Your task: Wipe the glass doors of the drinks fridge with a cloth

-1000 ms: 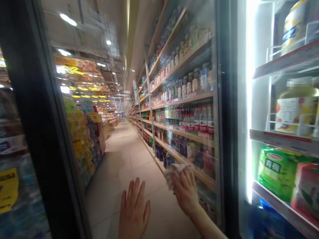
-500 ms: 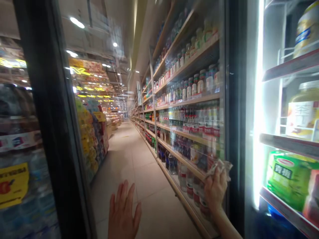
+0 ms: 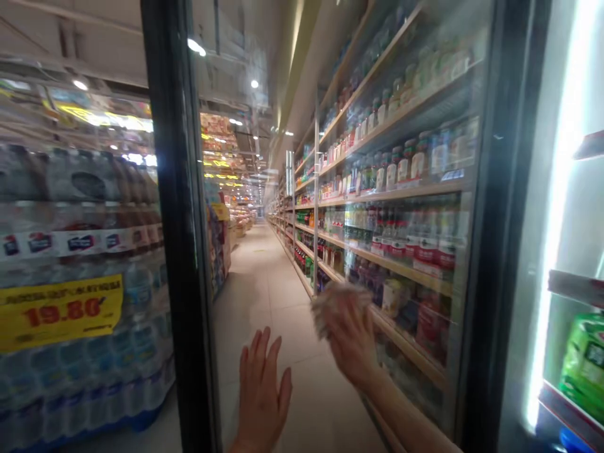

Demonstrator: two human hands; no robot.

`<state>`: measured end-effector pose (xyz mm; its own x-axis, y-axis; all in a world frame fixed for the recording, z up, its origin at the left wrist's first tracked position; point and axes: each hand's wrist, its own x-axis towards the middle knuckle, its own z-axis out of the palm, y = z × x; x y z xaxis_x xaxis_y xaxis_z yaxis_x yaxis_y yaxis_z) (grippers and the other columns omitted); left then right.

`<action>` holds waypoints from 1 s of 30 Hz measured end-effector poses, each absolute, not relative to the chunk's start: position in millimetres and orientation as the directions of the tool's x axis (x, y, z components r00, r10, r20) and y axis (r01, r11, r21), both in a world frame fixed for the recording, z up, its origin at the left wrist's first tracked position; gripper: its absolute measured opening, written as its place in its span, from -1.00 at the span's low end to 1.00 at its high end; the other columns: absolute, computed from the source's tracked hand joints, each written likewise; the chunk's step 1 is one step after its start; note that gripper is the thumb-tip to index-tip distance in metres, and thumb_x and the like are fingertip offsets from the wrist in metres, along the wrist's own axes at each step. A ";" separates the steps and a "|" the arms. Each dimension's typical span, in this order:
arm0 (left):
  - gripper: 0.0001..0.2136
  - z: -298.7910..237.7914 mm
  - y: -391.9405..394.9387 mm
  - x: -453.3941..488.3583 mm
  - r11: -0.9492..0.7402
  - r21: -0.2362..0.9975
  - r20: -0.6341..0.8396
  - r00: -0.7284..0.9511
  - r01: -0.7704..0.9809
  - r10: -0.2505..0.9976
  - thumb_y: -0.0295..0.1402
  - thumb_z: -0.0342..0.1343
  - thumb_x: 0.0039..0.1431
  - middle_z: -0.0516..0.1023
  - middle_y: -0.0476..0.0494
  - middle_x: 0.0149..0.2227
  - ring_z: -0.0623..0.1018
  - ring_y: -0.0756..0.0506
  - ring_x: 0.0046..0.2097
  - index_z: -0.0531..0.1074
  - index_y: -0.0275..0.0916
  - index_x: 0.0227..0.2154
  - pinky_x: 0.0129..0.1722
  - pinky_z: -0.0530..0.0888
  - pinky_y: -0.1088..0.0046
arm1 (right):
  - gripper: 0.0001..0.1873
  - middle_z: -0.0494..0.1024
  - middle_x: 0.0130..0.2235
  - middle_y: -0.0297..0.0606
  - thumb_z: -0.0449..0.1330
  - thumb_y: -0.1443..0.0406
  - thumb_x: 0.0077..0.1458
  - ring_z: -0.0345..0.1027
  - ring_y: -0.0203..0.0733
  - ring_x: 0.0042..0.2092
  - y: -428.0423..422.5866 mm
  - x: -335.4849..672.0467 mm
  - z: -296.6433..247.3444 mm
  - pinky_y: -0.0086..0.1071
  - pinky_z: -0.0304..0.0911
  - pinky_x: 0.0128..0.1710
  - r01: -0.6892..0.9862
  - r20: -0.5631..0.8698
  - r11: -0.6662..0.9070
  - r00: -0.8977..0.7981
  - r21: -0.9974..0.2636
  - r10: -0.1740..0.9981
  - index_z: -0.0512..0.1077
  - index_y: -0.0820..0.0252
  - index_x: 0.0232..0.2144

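Note:
A glass door (image 3: 264,277) in a black frame fills the middle of the view. My left hand (image 3: 262,384) is raised low in front of the pane, fingers outstretched and palm toward the glass; it appears to rest on it. To its right, my right hand (image 3: 352,343) holds a crumpled pale wiping cloth (image 3: 328,309) up against the pane. Both the cloth and the fingers are smeared by motion. Shelves of bottles (image 3: 406,167) show in the glass.
The door's black edge (image 3: 177,220) stands at left, its other upright (image 3: 493,220) at right. Beyond the left edge are stacked packs of bottled drinks (image 3: 85,239) with a yellow price sign (image 3: 61,313). A lit cooler with a green package (image 3: 585,352) lies far right.
My right hand has swept the cloth leftward across the glass, away from the right-hand frame. My left hand stays spread. The view has turned left, bringing more stacked bottles into sight.

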<state>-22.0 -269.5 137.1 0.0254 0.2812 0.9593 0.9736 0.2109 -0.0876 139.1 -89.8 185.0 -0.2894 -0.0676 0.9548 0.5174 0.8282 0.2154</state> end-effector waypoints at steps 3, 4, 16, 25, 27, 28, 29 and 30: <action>-0.37 137.3 -278.3 -36.5 0.223 -0.064 0.969 0.008 0.973 0.246 -0.66 -0.15 0.07 0.06 -0.23 0.27 0.01 -0.13 0.30 -0.03 -0.18 0.22 0.26 -0.01 0.18 | -0.32 0.10 0.26 -0.24 0.01 0.39 0.05 -0.09 0.03 0.26 -94.5 134.0 186.2 0.06 -0.07 0.17 0.455 0.906 0.826 -0.397 0.331 -0.145 0.03 -0.07 0.22; -0.35 137.4 -281.7 -41.6 0.228 -0.064 0.971 0.008 0.971 0.240 -0.68 -0.18 0.05 0.05 -0.21 0.27 0.00 -0.12 0.30 -0.03 -0.16 0.23 0.26 -0.02 0.18 | -0.32 0.06 0.27 -0.19 0.01 0.38 0.06 -0.10 0.08 0.27 -91.2 135.1 190.7 0.11 -0.07 0.15 0.529 0.956 0.814 -0.273 0.239 -0.104 0.00 -0.03 0.24; -0.41 138.1 -317.0 -45.6 0.186 0.214 0.955 -0.245 0.959 0.167 -0.53 -0.06 0.10 0.06 -0.26 0.25 0.13 -0.19 0.26 -0.02 -0.16 0.21 0.13 0.28 0.17 | -0.36 0.05 0.26 -0.03 0.01 0.31 0.10 -0.11 0.17 0.26 -100.1 105.4 271.3 0.16 -0.07 0.11 0.600 0.987 0.786 -0.039 0.146 -0.154 0.01 0.07 0.24; -0.62 144.6 -322.9 -44.7 -0.001 0.464 0.883 -0.463 0.886 0.080 -0.54 -0.12 0.09 0.14 -0.22 0.23 0.18 -0.16 0.24 0.31 -0.17 -0.03 0.15 0.25 0.10 | -0.56 0.29 0.15 -0.19 0.01 0.29 0.10 -0.13 -0.09 0.28 -136.4 69.8 300.1 -0.01 -0.29 0.24 0.368 0.823 0.752 -0.401 0.546 -0.401 0.29 0.08 0.06; -0.81 150.7 -328.3 -45.8 -0.071 0.511 0.856 -0.500 0.856 0.134 -0.52 -0.10 0.06 0.32 -0.19 0.12 0.28 -0.19 0.18 0.41 -0.18 -0.41 0.11 0.28 0.03 | -0.55 0.21 0.19 -0.07 0.01 0.29 0.11 -0.18 0.00 0.29 -132.5 68.4 312.1 0.07 -0.25 0.21 0.507 0.938 0.791 -0.227 0.343 -0.261 0.28 0.16 0.08; -0.83 154.2 -331.5 -46.3 -0.113 0.532 0.842 -0.510 0.839 0.175 -0.50 -0.08 0.05 0.39 -0.18 0.07 0.32 -0.20 0.15 0.36 -0.19 -0.55 0.09 0.29 0.00 | -0.53 0.17 0.22 -0.04 0.02 0.28 0.10 -0.21 0.04 0.30 -131.9 66.3 314.1 0.10 -0.25 0.20 0.522 0.950 0.795 -0.206 0.310 -0.235 0.26 0.17 0.09; -0.82 157.8 -334.9 -46.7 -0.158 0.555 0.826 -0.521 0.816 0.215 -0.48 -0.06 0.04 0.43 -0.17 0.03 0.34 -0.21 0.14 0.31 -0.19 -0.62 0.09 0.28 -0.03 | -0.52 0.14 0.23 -0.05 0.02 0.27 0.10 -0.23 0.05 0.30 -132.9 63.2 312.9 0.11 -0.27 0.20 0.496 0.934 0.794 -0.243 0.352 -0.262 0.25 0.17 0.10; -0.81 161.7 -338.5 -47.0 -0.205 0.579 0.811 -0.532 0.789 0.243 -0.45 -0.03 0.03 0.44 -0.18 0.02 0.33 -0.22 0.14 0.29 -0.20 -0.65 0.09 0.26 -0.05 | -0.51 0.15 0.23 -0.09 0.03 0.26 0.09 -0.25 0.04 0.30 -135.6 59.1 309.9 0.09 -0.30 0.21 0.430 0.885 0.781 -0.325 0.453 -0.334 0.24 0.15 0.11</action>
